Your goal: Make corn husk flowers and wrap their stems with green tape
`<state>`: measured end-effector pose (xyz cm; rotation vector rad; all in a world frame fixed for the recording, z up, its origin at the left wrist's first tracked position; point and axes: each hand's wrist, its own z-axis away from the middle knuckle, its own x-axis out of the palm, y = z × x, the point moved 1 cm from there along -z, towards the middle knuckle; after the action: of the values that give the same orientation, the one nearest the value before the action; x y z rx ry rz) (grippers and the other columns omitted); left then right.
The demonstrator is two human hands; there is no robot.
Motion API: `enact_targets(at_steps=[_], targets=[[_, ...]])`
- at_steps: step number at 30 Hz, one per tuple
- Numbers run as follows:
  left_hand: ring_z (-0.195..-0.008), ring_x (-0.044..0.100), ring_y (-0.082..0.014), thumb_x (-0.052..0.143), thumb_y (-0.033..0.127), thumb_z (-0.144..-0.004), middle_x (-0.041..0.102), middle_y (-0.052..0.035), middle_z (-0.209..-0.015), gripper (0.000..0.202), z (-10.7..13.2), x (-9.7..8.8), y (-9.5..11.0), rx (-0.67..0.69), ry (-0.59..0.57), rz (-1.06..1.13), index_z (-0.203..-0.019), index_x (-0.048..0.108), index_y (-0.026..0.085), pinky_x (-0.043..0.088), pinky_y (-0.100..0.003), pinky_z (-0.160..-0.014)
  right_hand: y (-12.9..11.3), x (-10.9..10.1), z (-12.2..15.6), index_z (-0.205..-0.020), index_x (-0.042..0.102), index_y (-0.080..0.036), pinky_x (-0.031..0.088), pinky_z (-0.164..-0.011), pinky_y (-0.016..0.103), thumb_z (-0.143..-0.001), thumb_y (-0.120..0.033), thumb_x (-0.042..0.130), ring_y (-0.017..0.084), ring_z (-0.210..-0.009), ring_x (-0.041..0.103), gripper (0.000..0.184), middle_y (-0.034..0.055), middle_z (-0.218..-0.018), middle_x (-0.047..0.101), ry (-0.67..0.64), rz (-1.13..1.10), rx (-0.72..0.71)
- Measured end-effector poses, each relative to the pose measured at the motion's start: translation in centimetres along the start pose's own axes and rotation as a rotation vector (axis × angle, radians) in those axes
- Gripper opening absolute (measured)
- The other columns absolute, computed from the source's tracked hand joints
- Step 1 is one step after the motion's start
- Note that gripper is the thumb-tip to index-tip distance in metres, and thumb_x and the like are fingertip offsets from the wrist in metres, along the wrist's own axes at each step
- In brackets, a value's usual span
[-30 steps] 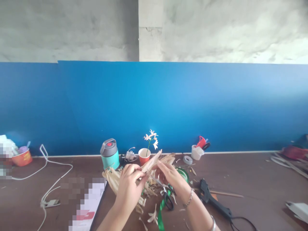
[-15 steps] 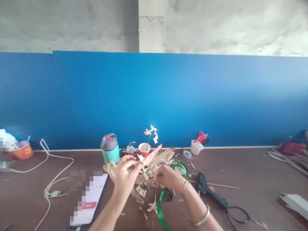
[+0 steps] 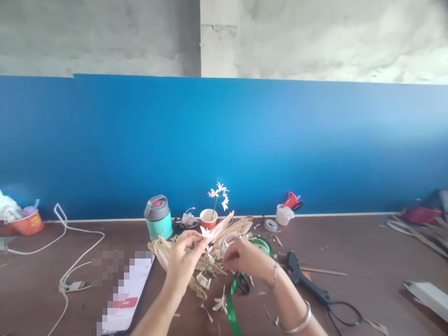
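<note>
Between the thumb and fingertips of my left hand [image 3: 187,249] is a small pale flower [image 3: 206,232], held by its base. My right hand [image 3: 247,255] hovers to the right of it with bent fingers, over the heap of dry corn husks [image 3: 240,229]. What its fingertips hold, if anything, is hidden. Below that hand lie black-handled scissors [image 3: 243,283] and a green ribbon [image 3: 231,308]. Another pale flower [image 3: 221,302] rests on the table in front. Behind the husks, a paper cup [image 3: 209,217] holds a green stem with several pale flowers [image 3: 220,190].
A teal flask [image 3: 159,226] stands back left, with a phone [image 3: 131,289] and white cables [image 3: 75,242] nearby. To the right are a black glue gun [image 3: 308,280], a tape roll [image 3: 270,225] and a white cup of tools [image 3: 284,215]. A blue partition [image 3: 245,140] closes the back.
The view has shifted slightly. My left hand keeps its pinch on the flower, while my right hand has moved a little and its fingers have changed their bend.
</note>
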<state>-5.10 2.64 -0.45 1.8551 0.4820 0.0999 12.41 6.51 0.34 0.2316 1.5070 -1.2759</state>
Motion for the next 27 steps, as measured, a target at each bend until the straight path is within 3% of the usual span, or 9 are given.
enact_targets(at_steps=[3, 7, 11, 15, 21, 27], targets=[[-0.083, 0.059, -0.0221, 0.068, 0.042, -0.069, 0.066, -0.0057, -0.087, 0.024, 0.1, 0.1, 0.4, -0.124, -0.049, 0.115, -0.069, 0.071, 0.018, 0.044, -0.029, -0.072, 0.0, 1.1, -0.4, -0.071, 0.076, -0.017, 0.050, -0.055, 0.022, -0.063, -0.012, 0.061, 0.019, -0.061, 0.068, 0.018, 0.0043, -0.059, 0.072, -0.115, 0.160, 0.070], [-0.090, 0.059, -0.0246, 0.070, 0.043, -0.067, 0.070, -0.0056, -0.082, 0.026, 0.2, 0.2, 0.7, -0.283, -0.082, 0.252, -0.075, 0.073, 0.019, 0.042, -0.029, -0.077, -1.4, 3.0, -1.3, -0.082, 0.076, -0.019, 0.052, -0.078, 0.033, -0.065, -0.006, 0.058, 0.028, -0.090, 0.067, 0.029, 0.0099, -0.088, 0.075, -0.099, 0.351, 0.112], [-0.096, 0.058, -0.0258, 0.073, 0.043, -0.064, 0.073, -0.0068, -0.085, 0.027, 0.1, 0.2, 0.3, -0.387, -0.108, 0.400, -0.074, 0.074, 0.019, 0.039, -0.030, -0.080, -2.0, 3.8, -1.9, -0.087, 0.074, -0.015, 0.052, -0.078, 0.037, -0.066, -0.005, 0.058, 0.031, -0.093, 0.066, 0.028, 0.0149, -0.094, 0.073, -0.078, 0.463, 0.141], [-0.095, 0.056, -0.0244, 0.073, 0.045, -0.064, 0.073, -0.0084, -0.088, 0.030, 0.1, 0.4, -0.4, -0.454, -0.111, 0.497, -0.078, 0.075, 0.018, 0.037, -0.030, -0.077, -1.5, 4.2, -2.1, -0.091, 0.072, -0.013, 0.052, -0.077, 0.038, -0.070, -0.008, 0.055, 0.031, -0.093, 0.066, 0.027, 0.0185, -0.095, 0.071, -0.051, 0.521, 0.130], [-0.079, 0.054, -0.0173, 0.078, 0.041, -0.058, 0.071, -0.0090, -0.085, 0.031, 0.3, 0.5, 0.0, -0.556, -0.083, 0.678, -0.075, 0.075, 0.014, 0.039, -0.027, -0.069, -1.0, 5.0, -2.4, -0.095, 0.070, -0.013, 0.051, -0.079, 0.037, -0.068, -0.009, 0.057, 0.029, -0.094, 0.064, 0.030, 0.0182, -0.098, 0.069, -0.054, 0.552, 0.095], [-0.072, 0.054, -0.0134, 0.076, 0.033, -0.064, 0.068, -0.0063, -0.079, 0.023, 0.2, 0.6, 0.2, -0.631, -0.121, 0.784, -0.076, 0.074, 0.013, 0.040, -0.023, -0.063, -1.2, 4.5, -2.2, -0.093, 0.071, -0.012, 0.053, -0.076, 0.038, -0.065, -0.007, 0.059, 0.031, -0.091, 0.066, 0.031, 0.0174, -0.093, 0.071, -0.060, 0.544, 0.098]])
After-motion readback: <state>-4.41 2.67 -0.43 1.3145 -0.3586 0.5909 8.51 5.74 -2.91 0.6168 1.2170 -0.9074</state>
